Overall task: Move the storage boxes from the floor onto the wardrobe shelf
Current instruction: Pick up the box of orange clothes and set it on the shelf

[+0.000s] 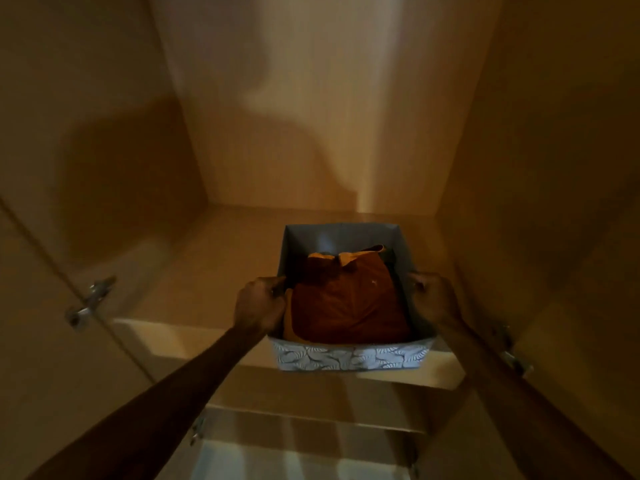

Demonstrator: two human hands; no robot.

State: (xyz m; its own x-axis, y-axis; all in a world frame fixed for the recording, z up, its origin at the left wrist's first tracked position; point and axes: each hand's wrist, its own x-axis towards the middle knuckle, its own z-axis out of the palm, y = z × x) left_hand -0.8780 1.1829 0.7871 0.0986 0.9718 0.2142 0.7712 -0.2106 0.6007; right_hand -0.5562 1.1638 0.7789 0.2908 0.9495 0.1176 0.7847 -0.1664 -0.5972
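Observation:
A grey fabric storage box [349, 358] with a white leaf pattern on its front rests on the wardrobe shelf [194, 271], its front end overhanging the shelf's front edge a little. Folded orange-brown clothing [346, 303] fills it. My left hand [259, 306] grips the box's left rim. My right hand [433, 299] grips the right rim. Both arms reach up from below.
The wardrobe's side walls and back panel [311, 116] enclose the shelf. Open doors with metal hinges [90, 301] stand at left and right [512, 355]. A lower shelf [311, 420] shows beneath. Bare shelf surface lies left of the box and behind it.

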